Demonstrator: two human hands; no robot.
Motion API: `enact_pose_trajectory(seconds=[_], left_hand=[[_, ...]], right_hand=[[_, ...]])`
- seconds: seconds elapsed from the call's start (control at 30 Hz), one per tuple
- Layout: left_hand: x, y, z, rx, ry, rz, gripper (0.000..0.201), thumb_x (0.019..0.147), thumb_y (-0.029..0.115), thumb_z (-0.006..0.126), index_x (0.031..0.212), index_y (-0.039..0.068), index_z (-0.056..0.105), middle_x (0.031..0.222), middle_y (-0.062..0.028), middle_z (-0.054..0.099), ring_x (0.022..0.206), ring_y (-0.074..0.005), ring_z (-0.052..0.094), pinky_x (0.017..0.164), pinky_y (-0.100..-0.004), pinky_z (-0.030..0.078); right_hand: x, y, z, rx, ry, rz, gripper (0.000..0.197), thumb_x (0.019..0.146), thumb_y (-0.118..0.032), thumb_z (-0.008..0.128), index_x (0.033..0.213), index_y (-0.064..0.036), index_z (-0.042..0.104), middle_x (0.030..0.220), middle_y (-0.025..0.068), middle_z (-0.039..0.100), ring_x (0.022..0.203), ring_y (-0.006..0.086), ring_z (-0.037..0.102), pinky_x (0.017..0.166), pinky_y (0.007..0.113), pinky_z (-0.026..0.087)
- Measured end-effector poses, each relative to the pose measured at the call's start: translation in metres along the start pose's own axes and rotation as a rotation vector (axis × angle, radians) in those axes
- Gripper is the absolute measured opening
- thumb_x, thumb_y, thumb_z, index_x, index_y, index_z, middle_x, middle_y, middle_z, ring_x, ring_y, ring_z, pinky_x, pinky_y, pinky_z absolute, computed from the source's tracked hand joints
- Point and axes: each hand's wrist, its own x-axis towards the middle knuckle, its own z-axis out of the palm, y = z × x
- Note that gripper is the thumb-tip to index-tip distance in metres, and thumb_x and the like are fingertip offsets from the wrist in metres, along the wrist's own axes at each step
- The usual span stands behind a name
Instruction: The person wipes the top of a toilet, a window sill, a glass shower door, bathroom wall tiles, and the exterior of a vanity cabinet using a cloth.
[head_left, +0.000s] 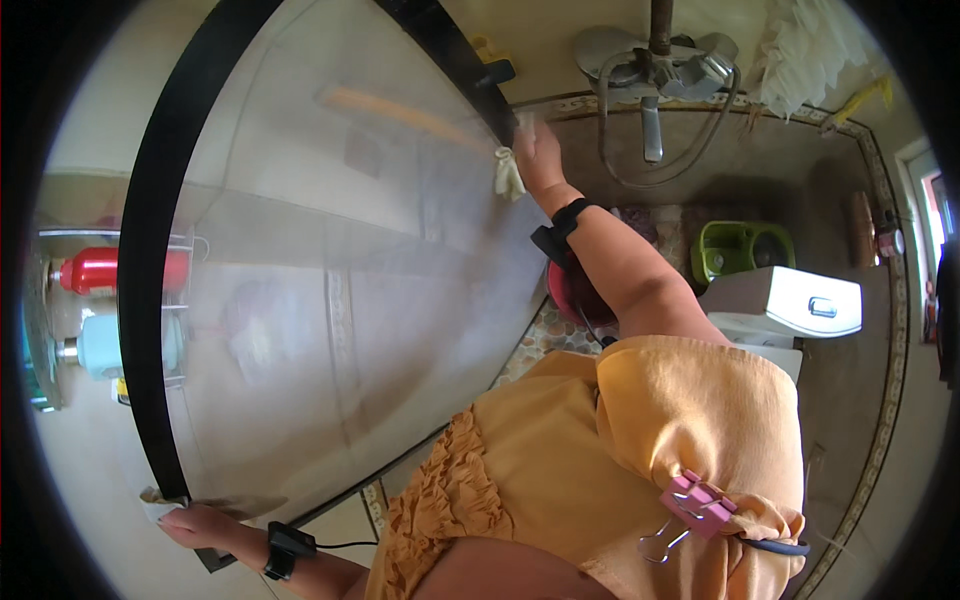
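A glass panel in a black frame stretches across the left and middle. My left hand is at the lower left end of the frame, its fingers closed around a pale cloth that touches the black edge. Farther off, my right hand reaches up to the right-hand frame bar. It grips an off-white cloth, part of which hangs below the fingers beside the glass. Parts of both cloths are hidden by the hands.
Behind the glass's left edge, a rack holds a red bottle and a light blue bottle. A shower mixer with a looped hose is on the far wall. At the right stand a green basin, a white box and a red bucket.
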Motion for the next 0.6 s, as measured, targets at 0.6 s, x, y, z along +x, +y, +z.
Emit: enact_pose_trajectory(seconds=[0.6], left_hand=[[0.002, 0.009, 0.014, 0.091, 0.032, -0.017, 0.048, 0.095, 0.034, 0.036, 0.094, -0.007, 0.061, 0.092, -0.0258, 0.063, 0.083, -0.0385, 0.057, 0.075, -0.0453, 0.044]], right_hand=[[-0.060, 0.018, 0.083, 0.026, 0.097, 0.083, 0.028, 0.099, -0.024, 0.048, 0.085, 0.0005, 0.050, 0.092, 0.0276, 0.058, 0.087, 0.0457, 0.054, 0.074, 0.049, 0.042]])
